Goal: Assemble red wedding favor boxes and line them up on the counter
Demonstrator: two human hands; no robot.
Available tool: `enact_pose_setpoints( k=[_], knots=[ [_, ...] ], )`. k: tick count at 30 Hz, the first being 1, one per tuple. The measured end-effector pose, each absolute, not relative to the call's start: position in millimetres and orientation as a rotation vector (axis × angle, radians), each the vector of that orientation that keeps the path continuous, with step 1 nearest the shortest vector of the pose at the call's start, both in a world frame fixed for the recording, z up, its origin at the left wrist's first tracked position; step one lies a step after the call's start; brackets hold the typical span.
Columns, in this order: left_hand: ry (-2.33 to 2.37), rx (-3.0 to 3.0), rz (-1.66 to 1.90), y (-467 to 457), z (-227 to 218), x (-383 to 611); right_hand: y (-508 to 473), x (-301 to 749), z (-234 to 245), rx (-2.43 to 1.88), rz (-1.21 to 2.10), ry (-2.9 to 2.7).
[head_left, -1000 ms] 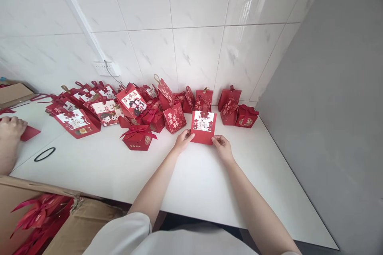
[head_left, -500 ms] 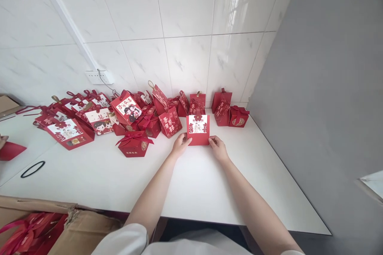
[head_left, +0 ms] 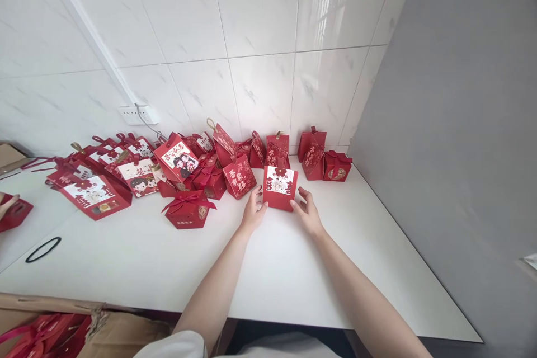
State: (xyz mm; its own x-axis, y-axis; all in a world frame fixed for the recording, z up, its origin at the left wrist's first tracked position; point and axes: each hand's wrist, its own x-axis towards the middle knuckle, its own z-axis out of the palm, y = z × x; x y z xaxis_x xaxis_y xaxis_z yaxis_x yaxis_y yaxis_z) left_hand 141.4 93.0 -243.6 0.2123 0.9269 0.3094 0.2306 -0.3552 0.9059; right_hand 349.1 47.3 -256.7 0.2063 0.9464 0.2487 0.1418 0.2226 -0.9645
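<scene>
A red gift box (head_left: 280, 201) with a white printed panel and a dark red flower at its top stands slightly turned on the white table (head_left: 268, 268). My left hand (head_left: 254, 211) is at its left side, thumb by the lower corner and fingers apart. On the other side, my right hand (head_left: 308, 213) has its thumb close to the lower right corner and its fingers spread. Whether the thumbs still touch the box is hard to tell. Right behind it stands a patterned red gift box (head_left: 277, 152).
More red gift boxes (head_left: 187, 211) crowd the table's back left, and a few (head_left: 335, 166) stand at the back right. A black ring (head_left: 43, 250) lies at left, near another person's hand (head_left: 9, 206). A cardboard carton (head_left: 121, 335) is at the front left; a grey panel (head_left: 453, 151) borders the right.
My fingers have loosened and spread away from the box, which has turned slightly. The view has tipped a little. At left, the other person's red box has turned.
</scene>
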Motion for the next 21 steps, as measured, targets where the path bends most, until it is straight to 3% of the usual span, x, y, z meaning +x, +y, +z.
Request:
enact_pose_setpoints(
  k=[7, 12, 16, 21],
  knots=[
    [1.139, 1.918, 1.091, 74, -225, 152, 44, 343, -248, -1.132, 0.734, -1.215],
    [1.339, 2.296, 1.518, 69, -180, 165, 40, 344, -206, -1.276, 0.212, -1.288],
    [1.307, 2.675, 1.362, 66, -149, 181, 44, 334, -175, -1.295, -0.127, -1.566],
    [1.420, 2.630, 1.279, 71, -158, 196, 51, 321, -181, -1.279, -0.072, -1.569]
  ],
)
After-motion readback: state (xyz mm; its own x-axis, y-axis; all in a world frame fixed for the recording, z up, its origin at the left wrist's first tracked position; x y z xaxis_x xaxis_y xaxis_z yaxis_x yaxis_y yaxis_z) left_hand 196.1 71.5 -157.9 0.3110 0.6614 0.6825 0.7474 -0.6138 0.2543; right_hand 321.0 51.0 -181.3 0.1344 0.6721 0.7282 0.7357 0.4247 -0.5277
